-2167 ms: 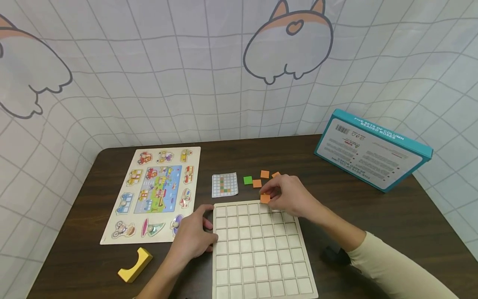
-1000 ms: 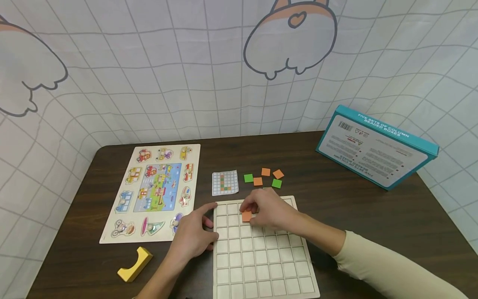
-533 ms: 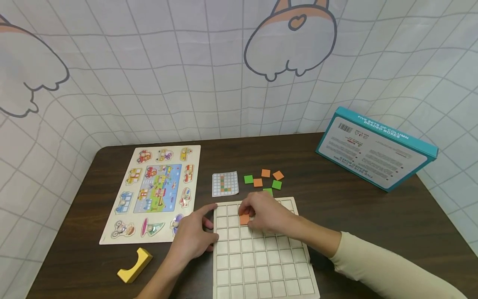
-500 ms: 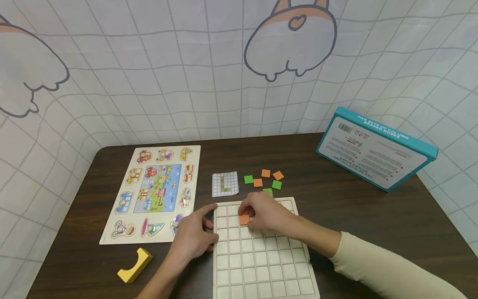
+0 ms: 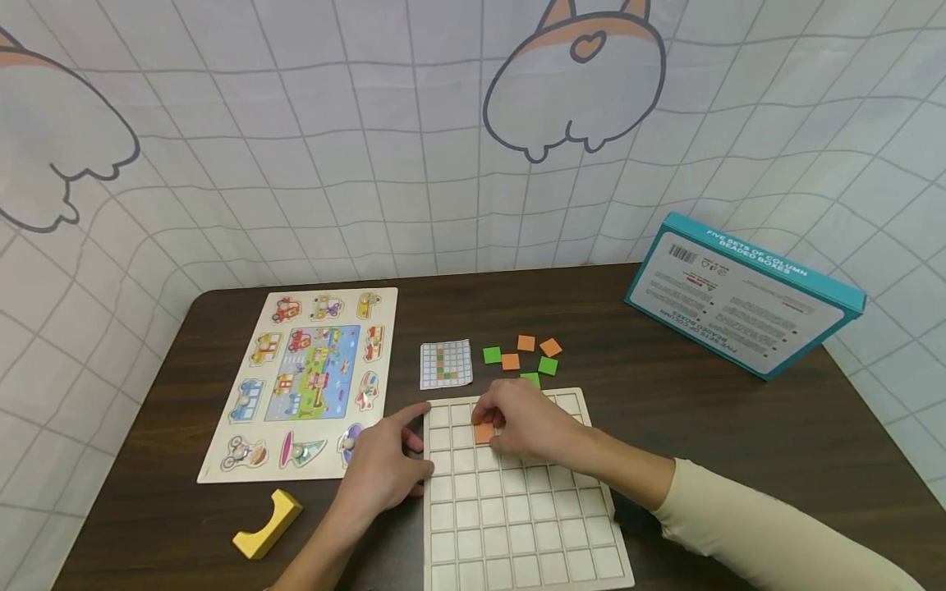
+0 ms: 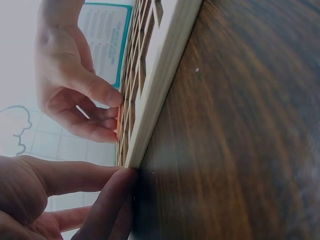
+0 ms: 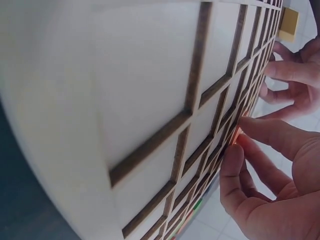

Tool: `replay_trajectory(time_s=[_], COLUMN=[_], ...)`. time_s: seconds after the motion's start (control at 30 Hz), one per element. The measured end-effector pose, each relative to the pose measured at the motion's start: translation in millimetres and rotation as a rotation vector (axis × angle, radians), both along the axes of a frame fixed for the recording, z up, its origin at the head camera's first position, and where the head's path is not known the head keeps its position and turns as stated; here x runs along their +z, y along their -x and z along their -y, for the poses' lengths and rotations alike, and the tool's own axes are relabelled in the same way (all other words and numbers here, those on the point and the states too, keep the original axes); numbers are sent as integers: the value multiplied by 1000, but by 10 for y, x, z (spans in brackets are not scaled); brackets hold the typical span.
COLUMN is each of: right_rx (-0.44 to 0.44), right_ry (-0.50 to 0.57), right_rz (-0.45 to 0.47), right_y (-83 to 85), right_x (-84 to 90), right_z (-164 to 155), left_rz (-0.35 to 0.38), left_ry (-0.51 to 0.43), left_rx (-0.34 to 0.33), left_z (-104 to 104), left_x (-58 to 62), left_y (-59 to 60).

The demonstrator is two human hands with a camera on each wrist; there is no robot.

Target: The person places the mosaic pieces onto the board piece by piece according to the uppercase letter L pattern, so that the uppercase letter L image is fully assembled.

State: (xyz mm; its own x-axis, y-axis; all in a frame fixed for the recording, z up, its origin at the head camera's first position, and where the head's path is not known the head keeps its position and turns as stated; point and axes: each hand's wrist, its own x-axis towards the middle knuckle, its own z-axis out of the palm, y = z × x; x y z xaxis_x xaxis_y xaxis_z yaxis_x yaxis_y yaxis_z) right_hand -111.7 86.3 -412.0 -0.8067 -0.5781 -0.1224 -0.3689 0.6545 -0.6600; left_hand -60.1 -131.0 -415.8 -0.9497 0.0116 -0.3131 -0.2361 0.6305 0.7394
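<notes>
In the head view, a pale wooden grid board [image 5: 510,542] lies at the front of the dark table. My right hand [image 5: 528,420] pinches a square orange tile [image 5: 484,433] at a cell in the second row from the far edge, third column from the left. Its fingertips partly cover the tile, and the right wrist view shows thumb and fingers close over the grid. My left hand [image 5: 380,464] grips the board's left edge; in the left wrist view its thumb and a finger [image 6: 107,200] meet at the rim.
Beyond the board lie several loose tiles, orange [image 5: 525,343] and green [image 5: 548,366], beside a printed grid card [image 5: 446,373]. At left are a picture peg puzzle [image 5: 325,432] and a yellow arch block [image 5: 269,525]. A teal-and-white box [image 5: 739,304] stands back right.
My right hand has carried the orange tile from the board's far edge leftward and nearer, down to a cell, uncovering green tiles behind. Over the last half second it holds still. My left hand stays put.
</notes>
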Motion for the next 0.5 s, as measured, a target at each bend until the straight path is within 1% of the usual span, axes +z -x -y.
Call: replay_trajectory(time_s=[0.2, 0.5], right_rx=[-19, -9], right_ry=[-2, 1], right_rz=[4, -9], right_y=[3, 8], right_x=[0, -8], right_z=[-7, -10], left_rz=[-4, -9], left_ry=[-8, -10], left_rx=[3, 3], left_z=[-4, 0], left_x=[-10, -17], left_y=[7, -2])
